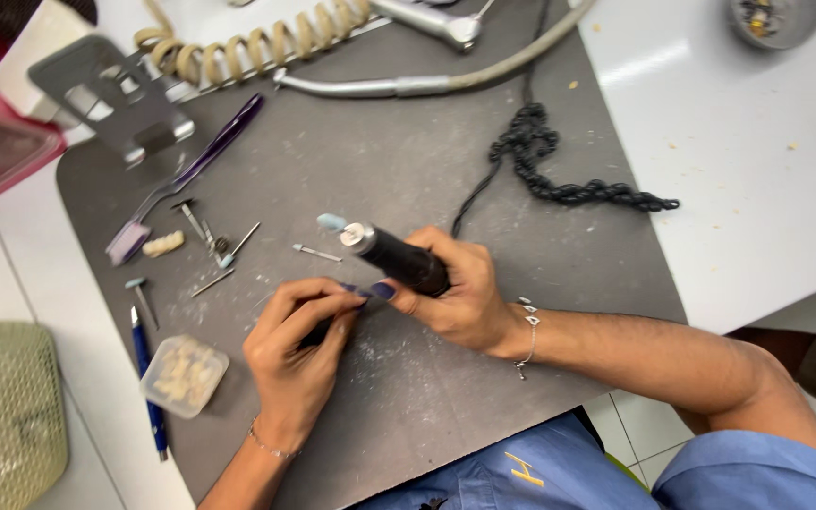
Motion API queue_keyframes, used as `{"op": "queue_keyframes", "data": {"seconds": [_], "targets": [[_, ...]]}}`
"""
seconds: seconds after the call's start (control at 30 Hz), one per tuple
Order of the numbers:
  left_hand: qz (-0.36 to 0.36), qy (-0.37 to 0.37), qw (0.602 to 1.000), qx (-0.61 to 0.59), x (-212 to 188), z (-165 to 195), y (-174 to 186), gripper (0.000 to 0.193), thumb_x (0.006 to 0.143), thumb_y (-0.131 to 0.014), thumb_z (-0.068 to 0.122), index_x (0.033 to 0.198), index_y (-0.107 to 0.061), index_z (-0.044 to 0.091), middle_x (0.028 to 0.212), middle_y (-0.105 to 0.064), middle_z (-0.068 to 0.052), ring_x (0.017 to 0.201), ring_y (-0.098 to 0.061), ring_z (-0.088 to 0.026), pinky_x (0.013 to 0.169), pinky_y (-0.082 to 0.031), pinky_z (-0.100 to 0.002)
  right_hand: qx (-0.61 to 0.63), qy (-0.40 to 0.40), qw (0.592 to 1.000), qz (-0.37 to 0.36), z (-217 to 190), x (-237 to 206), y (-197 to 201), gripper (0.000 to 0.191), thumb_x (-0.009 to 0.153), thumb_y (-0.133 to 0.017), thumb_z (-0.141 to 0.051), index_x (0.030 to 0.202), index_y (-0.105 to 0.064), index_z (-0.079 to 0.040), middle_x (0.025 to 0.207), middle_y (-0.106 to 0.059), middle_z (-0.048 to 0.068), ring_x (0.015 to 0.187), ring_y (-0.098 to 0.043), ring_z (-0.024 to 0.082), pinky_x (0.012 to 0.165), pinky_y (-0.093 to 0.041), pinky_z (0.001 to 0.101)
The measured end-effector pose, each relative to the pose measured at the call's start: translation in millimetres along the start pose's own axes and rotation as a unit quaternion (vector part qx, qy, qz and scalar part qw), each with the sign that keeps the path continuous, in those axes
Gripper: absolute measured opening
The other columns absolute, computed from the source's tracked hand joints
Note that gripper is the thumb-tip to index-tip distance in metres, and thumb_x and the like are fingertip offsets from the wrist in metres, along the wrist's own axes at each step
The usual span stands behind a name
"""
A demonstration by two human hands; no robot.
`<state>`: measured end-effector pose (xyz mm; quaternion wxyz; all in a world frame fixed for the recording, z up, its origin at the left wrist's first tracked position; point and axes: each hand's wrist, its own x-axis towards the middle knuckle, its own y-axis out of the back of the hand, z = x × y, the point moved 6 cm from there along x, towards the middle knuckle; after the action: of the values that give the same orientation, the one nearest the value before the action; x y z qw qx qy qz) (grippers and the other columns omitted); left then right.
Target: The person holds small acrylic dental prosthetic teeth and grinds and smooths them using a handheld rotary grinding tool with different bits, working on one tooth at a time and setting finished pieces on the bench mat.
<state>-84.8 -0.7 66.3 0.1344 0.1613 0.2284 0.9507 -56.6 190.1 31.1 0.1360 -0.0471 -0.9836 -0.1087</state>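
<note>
My right hand (465,293) grips a black rotary handpiece (399,260) with a silver collar and a pale blue grinding tip (331,222) pointing up-left. Its black coiled cord (559,179) runs off toward the upper right. My left hand (299,349) sits just left of it, fingers pinched on a small dark object (318,332) that is mostly hidden by the fingers. Both hands hover over a grey work mat (408,142).
Loose burs (316,252) and small bits (210,236) lie on the mat's left side, with a purple-handled brush (191,170), a blue pen (148,387), a small clear box of teeth (184,375), a grey stand (125,99), beige coiled hoses (247,42) and a green basket (7,406).
</note>
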Motion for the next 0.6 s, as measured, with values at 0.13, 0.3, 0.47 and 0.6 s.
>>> {"op": "queue_keyframes", "data": {"seconds": [0.13, 0.3, 0.47, 0.6], "targets": [[0.002, 0.029, 1.0, -0.009, -0.9, -2.6, 0.9, 0.023, 0.082, -0.077, -0.007, 0.102, -0.078, 0.005, 0.105, -0.072, -0.005, 0.087, -0.07, -0.014, 0.073, -0.055, -0.025, 0.044, 0.01, 0.999, -0.028, -2.3, 1.3, -4.8, 0.028, 0.096, -0.079, -0.026, 0.108, -0.063, -0.006, 0.083, -0.07, 0.0, 0.07, -0.064, 0.006, 0.06, -0.05, 0.0235], [-0.008, 0.004, 1.0, 0.0, -2.4, 1.2, -2.2, 0.024, 0.085, -0.075, -0.006, 0.107, -0.077, 0.002, 0.108, -0.073, -0.006, 0.091, -0.071, -0.013, 0.077, -0.056, -0.024, 0.044, 0.0, 0.998, -0.051, -2.3, 2.3, -6.0, 0.032, 0.094, -0.078, -0.03, 0.111, -0.065, -0.006, 0.083, -0.073, -0.001, 0.072, -0.069, 0.005, 0.059, -0.053, 0.0219], [-0.005, 0.121, 0.989, -0.085, -7.2, -22.1, -4.8, 0.016, 0.087, -0.079, -0.004, 0.102, -0.079, 0.001, 0.101, -0.075, -0.007, 0.077, -0.065, -0.012, 0.065, -0.051, -0.022, 0.04, 0.02, 0.998, -0.041, -0.9, -0.1, -2.8, 0.03, 0.099, -0.077, -0.03, 0.112, -0.062, -0.007, 0.089, -0.071, -0.001, 0.075, -0.066, 0.006, 0.063, -0.052, 0.0225], [-0.018, 0.163, 0.951, -0.26, -8.2, -42.0, -8.1, 0.016, 0.092, -0.072, -0.006, 0.107, -0.077, -0.004, 0.116, -0.072, -0.01, 0.097, -0.071, -0.014, 0.085, -0.059, -0.022, 0.059, -0.006, 0.998, 0.01, 8.8, -6.8, 3.6, 0.035, 0.101, -0.075, -0.026, 0.12, -0.053, -0.007, 0.085, -0.061, -0.003, 0.072, -0.058, 0.004, 0.061, -0.048, 0.0213]]}}
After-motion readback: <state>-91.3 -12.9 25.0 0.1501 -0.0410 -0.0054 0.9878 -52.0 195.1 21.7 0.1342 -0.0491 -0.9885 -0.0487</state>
